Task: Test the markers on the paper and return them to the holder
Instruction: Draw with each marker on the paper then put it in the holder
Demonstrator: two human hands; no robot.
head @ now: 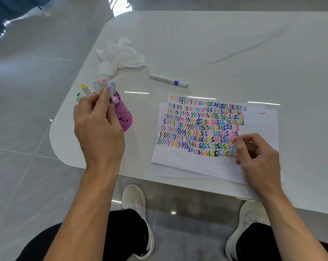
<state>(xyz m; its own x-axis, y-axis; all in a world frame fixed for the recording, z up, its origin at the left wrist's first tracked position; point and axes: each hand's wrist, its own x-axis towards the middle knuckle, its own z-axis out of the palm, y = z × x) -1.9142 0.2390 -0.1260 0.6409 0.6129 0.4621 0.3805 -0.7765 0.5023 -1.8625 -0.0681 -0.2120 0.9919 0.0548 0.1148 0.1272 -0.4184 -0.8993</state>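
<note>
The table [225, 44] carries everything. On it, in front of my right side, lies the paper [180, 161], a few sheets stacked askew; the top sheet is nearly filled with rows of coloured zigzag strokes, and the bottom row stops short at the right, with bare margin below. A crumpled white wrap [119, 57] sits at the far left corner. My left hand [99, 127] is over the holder [124, 114], fingers curled among the markers [102, 83] standing upright in it and pinching what looks like the purple marker [109, 89] near its cap; whether it is going in or coming out cannot be established. My right hand [257, 155] rests on the paper at the end of the last row, fingers curled in; no marker shows in it, and I cannot tell whether it pinches anything. One blue marker [168, 81] lies capped on the table, apart from the holder, beyond the paper. Assessment: testing is well advanced, most markers are back, and at least the blue one remains to be returned.
</note>
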